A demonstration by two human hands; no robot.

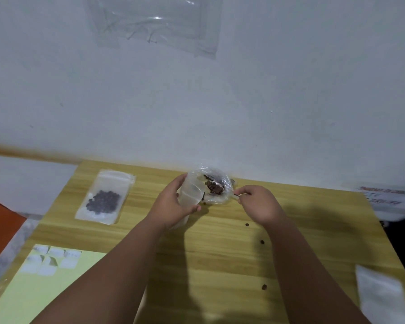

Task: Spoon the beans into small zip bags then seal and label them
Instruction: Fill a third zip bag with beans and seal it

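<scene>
The fingers (181,181) of the left hand (171,204) are curled around a small zip bag (191,192), with the thumb below it and the other fingers above. The bag is held up from the surface (220,253) and its mouth is turned to the right. The fingers (242,191) of the right hand (258,204) pinch the thin handle of a spoon (236,195). The bowl of the spoon carries brown beans (214,187) and lies inside a clear bag (222,197), just beside the mouth of the zip bag. I cannot tell if the spoon touches the zip bag. The clear bag stands at the far edge of the surface, near the wall (220,101), and more beans are in it.

Three loose beans (262,242) lie on the wood below the right hand, well apart from each other. On the left lies a filled bag (104,197), flat, with dark beans in its lower half. Nearer to the person, a yellow sheet (56,295) carries white labels (49,260) at its top corner. At the right edge lies an empty bag (381,295), also flat.
</scene>
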